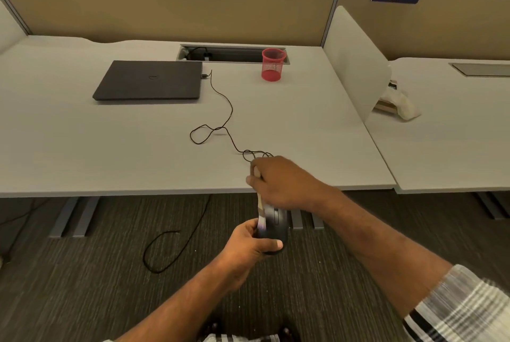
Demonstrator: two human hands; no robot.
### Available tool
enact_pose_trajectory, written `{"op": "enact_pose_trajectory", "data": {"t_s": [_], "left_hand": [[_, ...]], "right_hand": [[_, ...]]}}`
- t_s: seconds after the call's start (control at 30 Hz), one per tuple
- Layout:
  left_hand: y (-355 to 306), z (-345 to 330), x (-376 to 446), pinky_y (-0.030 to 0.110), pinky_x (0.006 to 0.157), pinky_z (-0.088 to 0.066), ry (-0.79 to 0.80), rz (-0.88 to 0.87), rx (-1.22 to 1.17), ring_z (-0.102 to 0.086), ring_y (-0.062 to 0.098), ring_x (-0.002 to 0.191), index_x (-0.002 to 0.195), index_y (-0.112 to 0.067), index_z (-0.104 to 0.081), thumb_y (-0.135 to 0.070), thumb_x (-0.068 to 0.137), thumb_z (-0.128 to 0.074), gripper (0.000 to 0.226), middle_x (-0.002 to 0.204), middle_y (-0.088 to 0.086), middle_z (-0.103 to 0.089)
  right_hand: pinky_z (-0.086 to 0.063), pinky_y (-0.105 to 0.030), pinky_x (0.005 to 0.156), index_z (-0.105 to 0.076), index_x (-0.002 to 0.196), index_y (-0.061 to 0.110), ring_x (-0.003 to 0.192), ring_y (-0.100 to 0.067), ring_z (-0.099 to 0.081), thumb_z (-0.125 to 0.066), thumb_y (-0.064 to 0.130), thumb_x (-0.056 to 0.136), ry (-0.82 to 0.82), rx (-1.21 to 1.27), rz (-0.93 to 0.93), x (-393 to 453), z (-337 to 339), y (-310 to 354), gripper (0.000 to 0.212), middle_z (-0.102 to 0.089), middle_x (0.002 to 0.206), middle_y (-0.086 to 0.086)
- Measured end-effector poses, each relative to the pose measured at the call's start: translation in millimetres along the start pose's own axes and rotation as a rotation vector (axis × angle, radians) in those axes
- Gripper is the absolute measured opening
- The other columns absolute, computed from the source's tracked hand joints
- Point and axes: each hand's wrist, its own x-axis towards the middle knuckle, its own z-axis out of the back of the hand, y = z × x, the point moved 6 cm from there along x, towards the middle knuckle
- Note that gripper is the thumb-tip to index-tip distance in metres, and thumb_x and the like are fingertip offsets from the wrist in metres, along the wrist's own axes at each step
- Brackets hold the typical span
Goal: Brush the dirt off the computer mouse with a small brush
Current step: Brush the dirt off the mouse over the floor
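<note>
A black wired computer mouse (276, 227) is held in front of the desk edge, above the carpet, by my left hand (248, 245), whose thumb lies over its near end. My right hand (284, 184) is above it, closed around a small brush (260, 213) with a pale handle. The brush points down and its bristle end touches the mouse's left side. The mouse's thin black cable (220, 123) runs in loops across the desk to a shut dark laptop (149, 81) at the back left.
A red mesh pen cup (272, 64) stands at the back beside the desk's cable slot (231, 52). A white divider panel (356, 63) closes the desk's right side. Another black cable (171, 250) loops on the carpet below the grey desk (110, 148).
</note>
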Motion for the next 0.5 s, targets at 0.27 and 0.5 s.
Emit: {"op": "enact_pose_trajectory", "data": {"t_s": [0.27, 0.5], "left_hand": [[-0.7, 0.3, 0.8, 0.030, 0.087, -0.061, -0.016, 0.008, 0.034, -0.076, 0.020, 0.107, 0.127, -0.016, -0.065, 0.002, 0.078, -0.081, 0.054, 0.122, 0.005, -0.076], [-1.2, 7.0, 1.6, 0.040, 0.098, -0.059, -0.019, -0.005, 0.013, -0.072, 0.027, 0.116, 0.130, -0.011, -0.064, 0.003, 0.079, -0.078, 0.055, 0.128, 0.012, -0.073]], "right_hand": [[-0.051, -0.036, 0.063, -0.051, 0.102, 0.017, 0.070, -0.022, -0.061, -0.043, 0.033, 0.102, -0.227, -0.142, 0.013, 6.2, 13.6, -7.1, 0.017, -0.065, 0.079, -0.003], [-0.048, -0.026, 0.057, -0.056, 0.087, 0.024, 0.060, -0.006, -0.065, -0.052, 0.033, 0.099, -0.087, 0.184, -0.022, -5.7, 28.9, -21.3, 0.016, -0.067, 0.070, 0.004]]}}
